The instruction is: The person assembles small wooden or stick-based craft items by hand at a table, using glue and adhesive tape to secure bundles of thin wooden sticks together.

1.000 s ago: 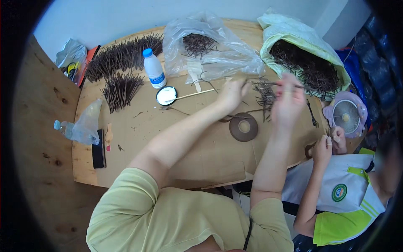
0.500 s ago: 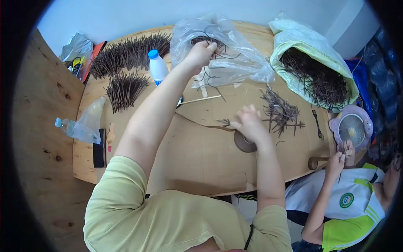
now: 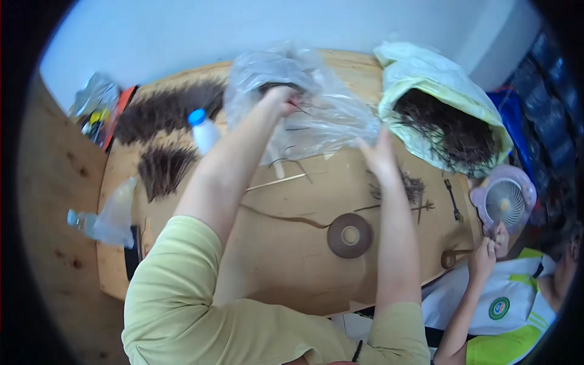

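Observation:
My left hand (image 3: 285,102) is at the mouth of a clear plastic bag (image 3: 331,112), its fingers curled around thin brown stems. Blur hides its fingertips. More dark stems (image 3: 274,88) show inside the bag, and a few loose ones hang below the hand. My right hand (image 3: 380,157) reaches to the bag's right end, thumb and fingers apart around its edge; I cannot tell if it grips. Beneath that forearm lies a loose pile of brown stems (image 3: 413,187). A roll of brown tape (image 3: 350,236) lies flat on the cardboard, its strip running left.
Bundled brown stems (image 3: 167,109) stand at back left, a smaller bundle (image 3: 164,170) before them. A white bottle (image 3: 204,134) is beside my left arm. A stem-filled sack (image 3: 450,128) and a fan (image 3: 505,198) are right. Another person's hands (image 3: 490,249) work at lower right.
My right hand has moved away from the tape roll, up to the bag's right end, uncovering the roll. My left hand stays at the bag's mouth. The whole view has shifted slightly.

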Motion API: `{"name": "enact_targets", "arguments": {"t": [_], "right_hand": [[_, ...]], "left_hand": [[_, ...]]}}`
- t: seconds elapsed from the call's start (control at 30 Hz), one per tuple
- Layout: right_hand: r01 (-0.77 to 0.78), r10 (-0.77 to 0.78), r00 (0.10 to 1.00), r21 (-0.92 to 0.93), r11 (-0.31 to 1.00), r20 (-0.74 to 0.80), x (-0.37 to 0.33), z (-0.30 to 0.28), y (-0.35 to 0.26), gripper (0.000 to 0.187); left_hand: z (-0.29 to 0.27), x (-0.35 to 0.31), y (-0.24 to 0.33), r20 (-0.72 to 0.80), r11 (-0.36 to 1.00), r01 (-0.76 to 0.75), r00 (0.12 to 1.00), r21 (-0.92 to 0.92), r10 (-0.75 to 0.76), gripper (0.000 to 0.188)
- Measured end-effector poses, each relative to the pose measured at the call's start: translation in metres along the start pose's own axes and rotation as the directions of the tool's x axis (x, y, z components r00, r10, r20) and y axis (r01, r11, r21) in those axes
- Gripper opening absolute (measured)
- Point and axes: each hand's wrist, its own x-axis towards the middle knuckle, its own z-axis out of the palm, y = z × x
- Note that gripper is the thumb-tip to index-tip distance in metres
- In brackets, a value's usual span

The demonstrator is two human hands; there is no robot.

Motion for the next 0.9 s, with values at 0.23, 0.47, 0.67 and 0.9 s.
{"name": "enact_targets", "arguments": {"t": [0.23, 0.47, 0.67, 0.9], "right_hand": [[-0.371, 0.367, 0.888, 0.038, 0.928, -0.278, 0.071, -0.024, 0.063, 0.035], [-0.17, 0.135, 0.985, -0.691, 0.702, -0.105, 0.102, -0.062, 0.206, 0.037], [-0.364, 0.473, 0.876, -0.768, 0.527, -0.09, 0.117, -0.057, 0.193, 0.035], [-0.292, 0.314, 0.947, -0.596, 0.748, -0.07, 0.103, -0.092, 0.162, 0.028]], "left_hand": [[0.003, -0.02, 0.042, 0.389, -0.371, -0.183, 0.686, 0.91, 0.616, 0.044], [0.068, -0.106, 0.07, 0.382, -0.755, -0.213, 0.923, 0.62, 0.053, 0.047], [0.103, -0.158, 0.064, 0.363, -0.466, -0.438, 0.899, 0.769, -0.245, 0.05], [0.114, -0.206, 0.04, 0.619, -0.264, -0.657, 0.754, 0.706, -0.219, 0.05]]}}
